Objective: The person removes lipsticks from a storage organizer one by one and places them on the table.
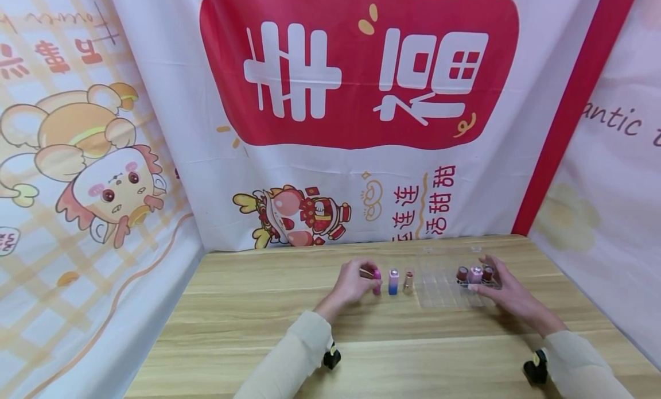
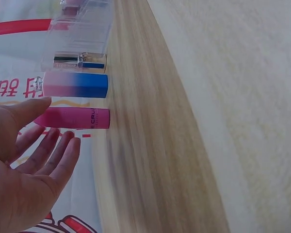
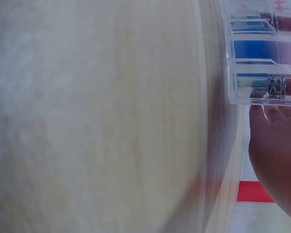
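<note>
My left hand (image 1: pixel 356 281) is at the upper end of an upright pink lipstick (image 2: pixel 80 117), its thumb and index finger on either side of the tip while the other fingers spread loosely. Beside that lipstick stand a pink-and-blue lipstick (image 1: pixel 393 282) and a small gold-toned lipstick tube (image 1: pixel 409 281). My right hand (image 1: pixel 508 293) grips the right end of a clear plastic organizer (image 1: pixel 436 293), thumb in front and fingers behind. Inside its right part are two dark-capped tubes (image 1: pixel 462 274) with a pink-and-blue lipstick (image 3: pixel 254 51) between them.
The wood-grain table (image 1: pixel 289 307) ends at a printed white-and-red cloth (image 1: pixel 356 158) at the back. More printed cloth (image 1: pixel 103 272) hangs on the left, and a pale cloth (image 1: pixel 604 227) on the right.
</note>
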`<action>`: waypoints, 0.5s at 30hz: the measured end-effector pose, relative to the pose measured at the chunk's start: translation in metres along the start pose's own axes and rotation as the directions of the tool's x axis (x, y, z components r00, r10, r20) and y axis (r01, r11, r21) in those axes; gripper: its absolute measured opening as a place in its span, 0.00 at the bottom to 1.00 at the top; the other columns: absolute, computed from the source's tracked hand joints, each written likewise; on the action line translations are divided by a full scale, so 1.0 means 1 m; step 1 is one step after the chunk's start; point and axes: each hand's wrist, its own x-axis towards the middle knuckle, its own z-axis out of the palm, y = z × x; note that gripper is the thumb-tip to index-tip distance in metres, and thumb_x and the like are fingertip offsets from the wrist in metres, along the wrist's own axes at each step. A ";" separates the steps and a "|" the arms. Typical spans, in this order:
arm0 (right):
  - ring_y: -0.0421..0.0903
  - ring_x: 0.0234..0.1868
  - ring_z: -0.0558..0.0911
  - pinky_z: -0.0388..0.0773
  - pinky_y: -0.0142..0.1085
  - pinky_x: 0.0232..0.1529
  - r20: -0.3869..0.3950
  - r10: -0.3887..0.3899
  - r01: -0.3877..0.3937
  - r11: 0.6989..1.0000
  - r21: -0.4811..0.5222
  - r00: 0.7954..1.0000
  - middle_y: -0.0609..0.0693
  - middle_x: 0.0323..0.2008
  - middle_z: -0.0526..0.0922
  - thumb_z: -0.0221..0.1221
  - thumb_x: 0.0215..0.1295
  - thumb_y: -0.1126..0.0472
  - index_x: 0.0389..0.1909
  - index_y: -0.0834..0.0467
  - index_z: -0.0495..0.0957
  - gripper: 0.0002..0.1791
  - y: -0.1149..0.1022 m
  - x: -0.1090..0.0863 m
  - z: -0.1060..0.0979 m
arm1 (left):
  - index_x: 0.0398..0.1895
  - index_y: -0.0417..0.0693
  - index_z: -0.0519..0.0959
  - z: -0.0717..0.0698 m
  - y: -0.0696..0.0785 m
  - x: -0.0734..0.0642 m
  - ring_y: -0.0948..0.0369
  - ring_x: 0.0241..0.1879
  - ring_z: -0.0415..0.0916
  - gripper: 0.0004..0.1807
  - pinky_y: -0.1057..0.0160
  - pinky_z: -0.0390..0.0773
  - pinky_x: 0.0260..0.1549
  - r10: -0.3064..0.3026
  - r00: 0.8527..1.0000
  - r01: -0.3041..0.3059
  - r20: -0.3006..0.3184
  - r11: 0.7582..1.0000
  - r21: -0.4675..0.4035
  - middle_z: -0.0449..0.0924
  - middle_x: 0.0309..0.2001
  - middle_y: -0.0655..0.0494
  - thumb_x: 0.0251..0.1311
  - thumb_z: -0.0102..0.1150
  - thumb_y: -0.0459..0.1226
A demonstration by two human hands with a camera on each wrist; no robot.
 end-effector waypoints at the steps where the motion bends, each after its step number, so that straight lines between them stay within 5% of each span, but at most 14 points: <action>1: 0.78 0.75 0.46 0.48 0.79 0.65 0.000 -0.001 0.001 1.000 0.001 1.000 0.70 0.79 0.43 0.62 0.72 0.45 0.82 0.59 0.32 0.56 0.000 0.000 0.000 | 0.46 0.38 0.83 -0.001 0.000 0.000 0.60 0.38 0.84 0.14 0.65 0.85 0.42 0.000 1.000 0.000 -0.001 1.000 0.004 0.86 0.37 0.53 0.56 0.72 0.27; 15: 0.79 0.75 0.46 0.48 0.79 0.65 -0.001 -0.016 0.016 1.000 0.008 1.000 0.70 0.79 0.43 0.62 0.72 0.46 0.82 0.58 0.32 0.56 0.004 0.000 -0.001 | 0.55 0.45 0.81 -0.013 0.006 -0.005 0.49 0.50 0.82 0.22 0.57 0.84 0.49 0.009 1.000 -0.008 -0.009 0.997 0.070 0.83 0.53 0.43 0.57 0.75 0.37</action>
